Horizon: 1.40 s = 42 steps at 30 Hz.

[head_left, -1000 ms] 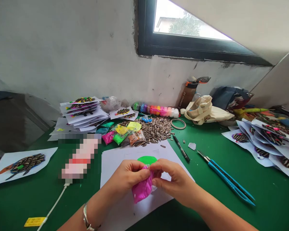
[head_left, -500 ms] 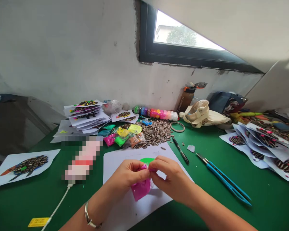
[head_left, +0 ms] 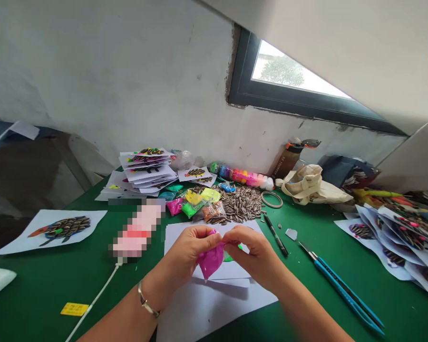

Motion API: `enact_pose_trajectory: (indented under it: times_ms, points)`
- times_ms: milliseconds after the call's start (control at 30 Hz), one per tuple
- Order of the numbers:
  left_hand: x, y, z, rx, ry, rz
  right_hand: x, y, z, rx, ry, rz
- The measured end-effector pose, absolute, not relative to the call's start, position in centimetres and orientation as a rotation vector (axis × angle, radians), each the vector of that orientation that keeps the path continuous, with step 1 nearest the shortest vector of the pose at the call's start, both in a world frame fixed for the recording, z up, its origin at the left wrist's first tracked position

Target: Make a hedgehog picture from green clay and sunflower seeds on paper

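Note:
My left hand (head_left: 190, 249) and my right hand (head_left: 253, 254) meet above a stack of white paper sheets (head_left: 214, 304). Both pinch the top of a small clear bag of bright pink clay (head_left: 211, 260). The pink bag hangs between my fingertips. A bit of a green clay shape (head_left: 228, 258) on the paper peeks out behind my right hand. A silver bracelet sits on my left wrist.
Behind the paper lie a heap of striped sunflower seeds (head_left: 242, 204), small coloured clay bags (head_left: 194, 199) and a row of clay pots (head_left: 242, 176). A black pen (head_left: 275, 235) and blue cutters (head_left: 345, 289) lie right. Stacks of seed pictures (head_left: 146, 168) sit left and right. A white cable (head_left: 96, 299) runs left.
The view has swung left and tipped up a little. My hands stay pinched on the pink bag and now sit a bit higher over the paper, covering most of the green shape.

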<state>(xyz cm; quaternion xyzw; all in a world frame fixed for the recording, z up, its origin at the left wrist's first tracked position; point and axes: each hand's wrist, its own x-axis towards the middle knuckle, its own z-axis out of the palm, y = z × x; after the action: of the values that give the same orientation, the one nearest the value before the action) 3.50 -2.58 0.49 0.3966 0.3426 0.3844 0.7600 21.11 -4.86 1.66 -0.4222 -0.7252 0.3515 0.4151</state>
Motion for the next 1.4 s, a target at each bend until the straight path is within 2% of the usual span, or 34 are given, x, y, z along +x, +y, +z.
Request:
enact_pose_trajectory:
  times_ms: [133, 233, 533, 967, 1167, 1400]
  points:
    - [3.4, -2.1, 0.3, 0.835, 0.806, 0.897, 21.5, -4.5, 0.4, -1.044, -1.361, 1.291]
    - [3.2, -1.8, 0.1, 0.845, 0.856, 0.916, 21.8, -4.3, -0.1, -1.055, -1.139, 1.405]
    - [3.4, -2.3, 0.9, 0.923, 0.828, 0.755, 21.9, -4.6, 0.3, -1.024, -1.108, 1.409]
    - [3.9, -2.2, 0.4, 0.973, 0.868, 0.763, 21.6, -4.9, 0.7, -1.014, -1.137, 1.479]
    - [3.7, -2.3, 0.3, 1.015, 0.844, 0.751, 21.7, -4.7, 0.3, -0.947, -1.149, 1.627]
    - [3.7, -2.1, -0.1, 1.254, 0.939, 0.769, 21.9, -4.8, 0.2, -0.927, -1.133, 1.643]
